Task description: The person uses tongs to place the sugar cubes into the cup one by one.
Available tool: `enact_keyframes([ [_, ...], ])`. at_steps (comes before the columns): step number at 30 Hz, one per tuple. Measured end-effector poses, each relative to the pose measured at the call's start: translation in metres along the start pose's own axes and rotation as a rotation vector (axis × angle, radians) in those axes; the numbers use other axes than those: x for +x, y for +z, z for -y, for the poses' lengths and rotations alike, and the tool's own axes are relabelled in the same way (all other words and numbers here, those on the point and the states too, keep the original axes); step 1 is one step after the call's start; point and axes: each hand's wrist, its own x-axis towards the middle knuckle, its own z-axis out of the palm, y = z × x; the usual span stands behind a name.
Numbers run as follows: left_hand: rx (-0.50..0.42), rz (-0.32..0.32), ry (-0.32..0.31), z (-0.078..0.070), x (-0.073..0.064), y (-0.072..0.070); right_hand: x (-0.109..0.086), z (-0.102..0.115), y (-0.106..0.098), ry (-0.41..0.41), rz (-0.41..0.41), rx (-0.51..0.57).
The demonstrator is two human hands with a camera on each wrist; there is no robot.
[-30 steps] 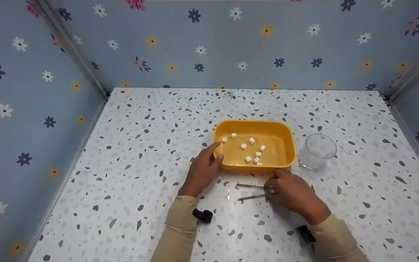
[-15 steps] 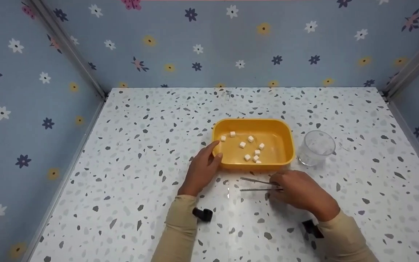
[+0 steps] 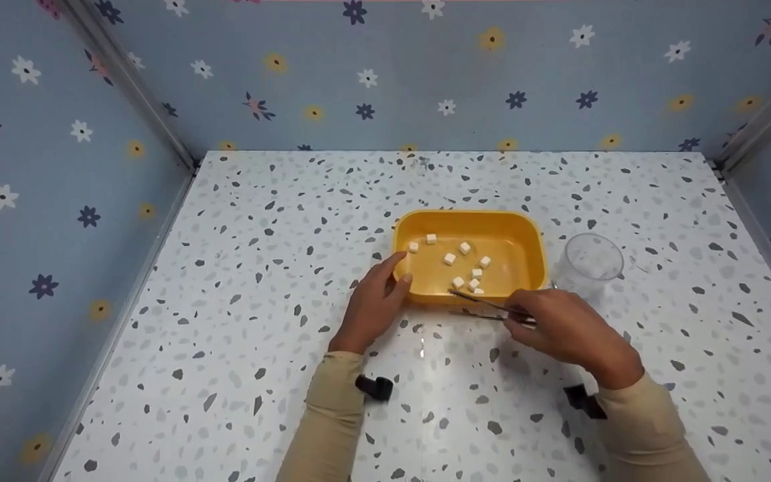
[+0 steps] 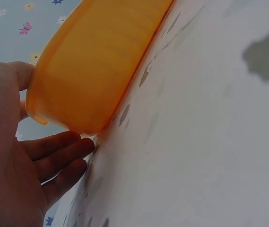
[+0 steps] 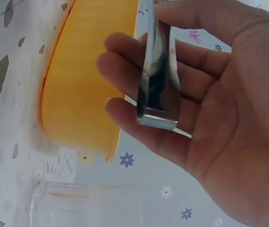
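Observation:
A yellow plastic tub stands on the table with several small white cubes scattered inside. At its left end my left hand holds the rim; in the left wrist view the lower fingers lie spread near the tub's base. My right hand grips metal tongs just beyond the tub's front wall. The tongs' arms stand apart: one tip is over the front rim by the nearest cubes, the other outside the wall. In the right wrist view the tongs' bent end lies across my fingers.
A clear glass stands upright to the right of the tub, close to my right hand. Speckled white table top surrounds these things. Flowered blue panels rise behind and at both sides.
My right hand has moved up and right, lifting the tongs from in front of the tub until one tip overlaps its front rim. The left hand stays at the tub's left end.

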Motion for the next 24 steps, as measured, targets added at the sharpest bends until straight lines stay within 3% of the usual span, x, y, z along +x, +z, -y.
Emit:
enact_keyframes([
  [5,-0.012,0.001,0.003,0.0,0.001,0.0,0.007,-0.007,0.0,-0.02,-0.147,0.015],
  [10,-0.027,0.001,0.009,0.002,0.001,0.0,0.017,-0.015,0.004,0.042,-0.238,0.01],
  [24,-0.031,-0.008,0.001,0.002,0.002,0.0,0.036,-0.027,0.013,0.261,-0.233,-0.006],
])
